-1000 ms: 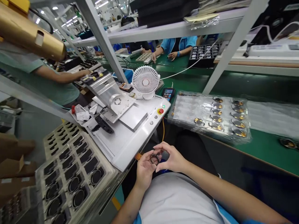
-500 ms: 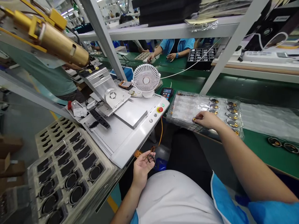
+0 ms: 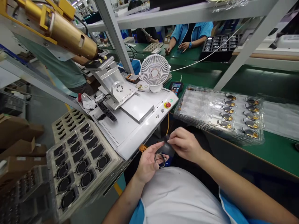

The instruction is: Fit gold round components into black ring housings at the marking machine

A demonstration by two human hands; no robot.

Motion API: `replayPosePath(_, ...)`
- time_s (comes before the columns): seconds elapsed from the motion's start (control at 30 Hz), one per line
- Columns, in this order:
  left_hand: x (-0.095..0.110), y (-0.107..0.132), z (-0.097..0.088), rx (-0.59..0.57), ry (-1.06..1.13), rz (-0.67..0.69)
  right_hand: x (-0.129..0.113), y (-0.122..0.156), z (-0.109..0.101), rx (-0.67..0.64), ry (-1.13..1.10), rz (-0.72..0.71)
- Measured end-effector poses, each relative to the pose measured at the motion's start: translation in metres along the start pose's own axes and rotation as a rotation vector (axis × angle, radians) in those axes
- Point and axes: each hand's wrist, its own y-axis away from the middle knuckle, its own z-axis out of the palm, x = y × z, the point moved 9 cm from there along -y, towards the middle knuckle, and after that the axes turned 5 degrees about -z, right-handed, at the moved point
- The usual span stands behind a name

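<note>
My left hand point(image 3: 149, 161) is closed round the edge of a thin dark ring point(image 3: 160, 160) with a shiny rim, perhaps a watch case, held above my lap. Close beside it, my right hand point(image 3: 185, 144) has thumb and fingers pinched together. Whatever lies between those fingertips is too dark and small to name. To the right, a stack of clear plastic trays point(image 3: 201, 107) carries two columns of round dark discs point(image 3: 227, 109) with gold-coloured tails. At lower left, a pale tray point(image 3: 86, 196) holds black round rings and dark pads in its pockets.
A white bench machine point(image 3: 130, 137) with a red stop button point(image 3: 167, 105) and a brass-coloured cylinder point(image 3: 72, 37) stands ahead. On it sits a white fan point(image 3: 154, 71). Beyond a grey upright point(image 3: 245, 46), a co-worker in blue point(image 3: 191, 34) sits at the green table point(image 3: 196, 73).
My right hand has come away from the clear trays, moving left to beside my left hand. The ring in my left hand is now turned more face-on. The view has shifted slightly.
</note>
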Motion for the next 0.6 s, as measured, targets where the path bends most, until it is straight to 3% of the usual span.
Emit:
replayPosePath(0.07,0.006,0.001,0.000,-0.002,-0.005,0.000,-0.022,-0.003,0.017,0.008,0.010,-0.110)
replayPosePath(0.13,0.011,0.004,-0.005,0.018,-0.013,0.014,-0.029,-0.005,0.026,0.009,-0.034,-0.140)
replayPosePath(0.37,0.015,0.012,-0.018,0.048,-0.064,0.021,0.012,-0.010,0.051,-0.106,-0.417,0.220)
replayPosePath(0.6,0.013,0.012,-0.026,0.063,-0.025,0.045,0.006,-0.012,0.059,-0.104,-0.474,0.139)
